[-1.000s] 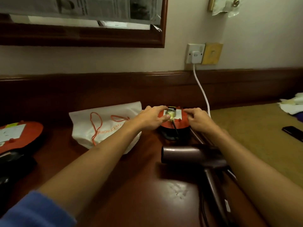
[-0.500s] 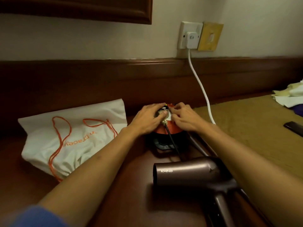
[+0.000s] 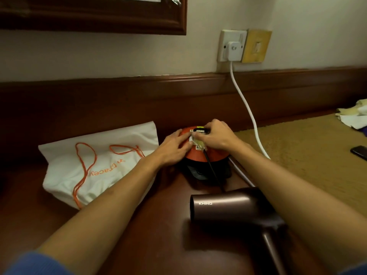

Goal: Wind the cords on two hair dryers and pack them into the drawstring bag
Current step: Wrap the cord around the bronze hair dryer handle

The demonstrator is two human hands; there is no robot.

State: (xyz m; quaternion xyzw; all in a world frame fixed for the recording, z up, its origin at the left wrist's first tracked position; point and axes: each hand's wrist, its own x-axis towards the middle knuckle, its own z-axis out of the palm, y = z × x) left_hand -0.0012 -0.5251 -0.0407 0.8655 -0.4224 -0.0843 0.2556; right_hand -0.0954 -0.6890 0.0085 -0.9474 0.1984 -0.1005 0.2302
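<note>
A dark brown hair dryer (image 3: 228, 208) lies on the wooden desk, nozzle pointing left. Its black cord (image 3: 211, 169) runs up to a plug on top of a red extension reel (image 3: 215, 155). My right hand (image 3: 215, 136) is closed around that plug. My left hand (image 3: 172, 148) lies flat on the reel's red top, fingers stretched toward the plug. The white drawstring bag (image 3: 111, 175) with orange strings lies to the left of the reel. Only one hair dryer is in view.
A white cable (image 3: 245, 102) runs from the wall socket (image 3: 233, 45) down behind the reel. To the right is a beige surface (image 3: 307, 159) with a dark phone (image 3: 359, 152) and crumpled cloth (image 3: 355, 116). A raised wooden ledge runs along the desk's back.
My right hand has moved from the reel's right side onto the plug at its top. My left hand has flattened on the reel. The view has shifted right and closer.
</note>
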